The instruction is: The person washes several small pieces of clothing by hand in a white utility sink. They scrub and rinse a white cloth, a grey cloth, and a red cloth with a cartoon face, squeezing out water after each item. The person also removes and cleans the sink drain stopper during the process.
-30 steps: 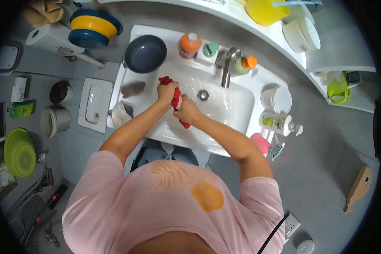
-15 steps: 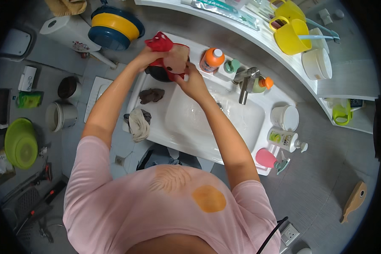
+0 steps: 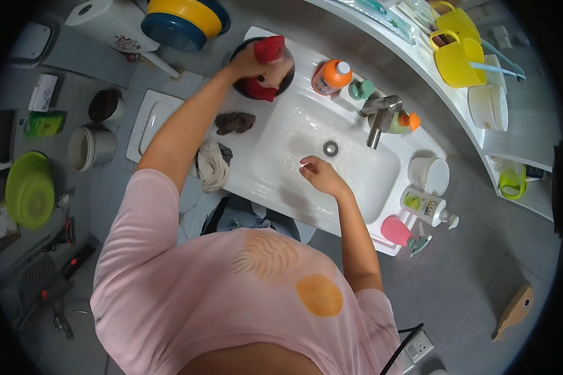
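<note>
My left hand (image 3: 246, 65) is closed on a red and beige cloth (image 3: 270, 51), bunched up inside a round dark basin (image 3: 289, 82) at the sink's far left corner. Part of the cloth hangs below my fingers. Over the white sink (image 3: 281, 134) is my right hand (image 3: 322, 175), its fingers loosely bent and apart, nothing seen in them. A dark brown wet cloth (image 3: 235, 123) lies on the sink's left ledge. Nearer to me, a grey-beige cloth (image 3: 213, 167) drapes over the ledge's edge.
Behind the sink stand an orange bottle (image 3: 331, 77), a pump bottle (image 3: 354, 95) and a metal faucet (image 3: 381, 115). On the right ledge are a white tub (image 3: 429, 175), a lotion bottle (image 3: 424, 206) and a pink spray bottle (image 3: 396, 231). A curved shelf (image 3: 413, 69) overhangs the back.
My right hand has let go of the red and beige cloth and moved down and right over the sink. My left hand keeps hold of the cloth, now lower in the basin.
</note>
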`<state>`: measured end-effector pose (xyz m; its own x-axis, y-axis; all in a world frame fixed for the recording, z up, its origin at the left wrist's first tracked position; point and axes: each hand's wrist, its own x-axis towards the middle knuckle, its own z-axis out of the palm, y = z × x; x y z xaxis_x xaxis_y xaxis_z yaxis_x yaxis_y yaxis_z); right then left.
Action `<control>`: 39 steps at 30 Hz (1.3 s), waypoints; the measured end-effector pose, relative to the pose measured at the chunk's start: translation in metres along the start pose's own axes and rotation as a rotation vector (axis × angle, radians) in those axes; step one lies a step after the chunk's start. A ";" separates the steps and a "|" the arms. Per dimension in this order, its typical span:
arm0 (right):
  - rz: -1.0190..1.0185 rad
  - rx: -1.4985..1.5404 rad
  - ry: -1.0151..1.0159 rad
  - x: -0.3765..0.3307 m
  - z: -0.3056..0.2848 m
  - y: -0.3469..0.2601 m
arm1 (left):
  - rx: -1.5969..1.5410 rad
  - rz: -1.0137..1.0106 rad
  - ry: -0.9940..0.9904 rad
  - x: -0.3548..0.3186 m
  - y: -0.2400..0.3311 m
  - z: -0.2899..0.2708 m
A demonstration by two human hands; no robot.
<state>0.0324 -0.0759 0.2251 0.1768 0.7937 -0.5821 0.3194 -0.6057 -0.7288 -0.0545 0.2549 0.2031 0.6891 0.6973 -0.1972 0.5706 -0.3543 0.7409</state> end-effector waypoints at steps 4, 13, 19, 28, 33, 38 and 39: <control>-0.054 -0.001 -0.043 0.004 0.013 -0.003 | -0.251 -0.413 -0.311 0.011 -0.005 -0.019; -0.167 0.190 -0.009 0.045 0.056 -0.037 | 0.685 0.164 0.190 -0.027 0.051 -0.003; -0.331 0.247 0.542 0.092 0.044 -0.048 | 0.304 0.338 0.220 -0.015 0.003 -0.027; -0.449 -0.583 0.453 0.154 0.011 -0.091 | -0.106 -0.281 -0.138 -0.063 -0.022 -0.027; -0.380 -0.603 0.439 0.173 0.018 -0.099 | 0.178 0.111 0.273 -0.073 -0.057 -0.014; -0.504 -0.123 0.509 0.110 0.018 -0.106 | 0.261 0.215 -0.007 -0.138 -0.057 0.012; -0.440 -0.012 0.414 0.098 0.019 -0.102 | 0.363 0.313 0.079 -0.144 -0.061 0.021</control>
<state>-0.0004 0.0625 0.2363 0.3722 0.9274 -0.0367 0.4548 -0.2167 -0.8638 -0.1794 0.1627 0.1727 0.8246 0.5626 0.0591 0.4699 -0.7394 0.4822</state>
